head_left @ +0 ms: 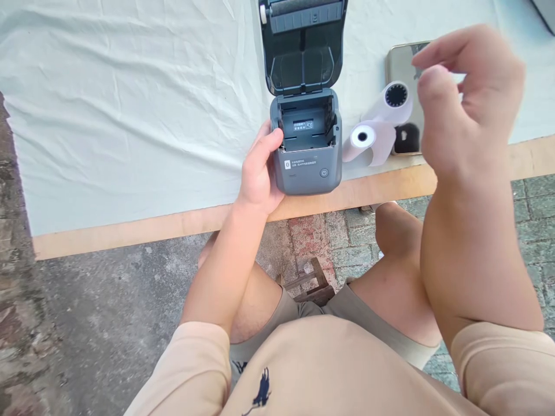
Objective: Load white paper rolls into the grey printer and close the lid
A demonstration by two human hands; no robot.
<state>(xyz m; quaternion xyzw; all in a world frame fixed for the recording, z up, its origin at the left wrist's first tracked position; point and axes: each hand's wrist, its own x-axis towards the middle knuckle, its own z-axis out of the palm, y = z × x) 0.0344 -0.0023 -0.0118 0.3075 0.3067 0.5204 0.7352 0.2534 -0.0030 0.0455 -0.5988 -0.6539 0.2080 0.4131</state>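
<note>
My left hand (pixel 260 167) grips the left side of a dark grey label printer (pixel 309 176), thumb on its upper edge. The printer's lid (pixel 303 52) is tipped back, and its paper bay shows no roll inside. To the right lie a paper roll with a black toothed core (pixel 384 111) and a smaller paper roll with a white core (pixel 356 144), with loose paper beside them. My right hand (pixel 472 98) is raised over a phone (pixel 405 60), slightly blurred, its fingers curled and thumb and forefinger tips close together. Whether anything is between them cannot be made out.
A wrinkled pale cloth (pixel 143 110) covers the table, leaving a bare wooden front edge (pixel 130 228). The corner of a dark object (pixel 545 13) shows at the top right. Below are my legs, a small wooden stool (pixel 319 274) and a paved floor.
</note>
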